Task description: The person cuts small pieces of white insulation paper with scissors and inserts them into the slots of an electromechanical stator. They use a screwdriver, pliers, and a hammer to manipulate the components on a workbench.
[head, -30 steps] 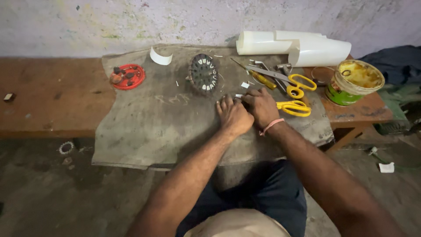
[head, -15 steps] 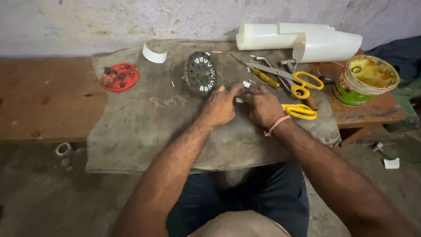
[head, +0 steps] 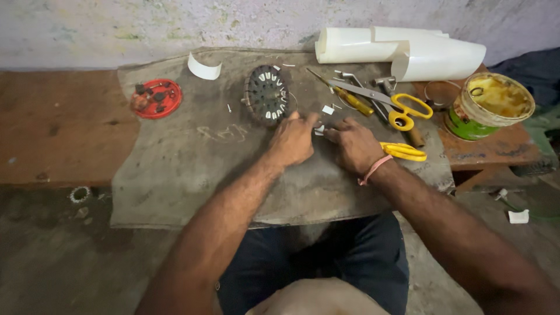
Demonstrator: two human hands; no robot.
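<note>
Centre of the frame, we've got both hands low on the grey cloth (head: 192, 175). Left hand (head: 293, 140) and right hand (head: 357, 146) meet fingertip to fingertip, pinching a small white slip (head: 318, 129) between them. Just up and left sits the round slotted stator (head: 266, 94); yellow-handled scissors (head: 402, 108) lie to the right.

The left hand (head: 293, 140) and right hand (head: 356, 146) mostly hide a small, perhaps white, piece (head: 319, 130).
</note>
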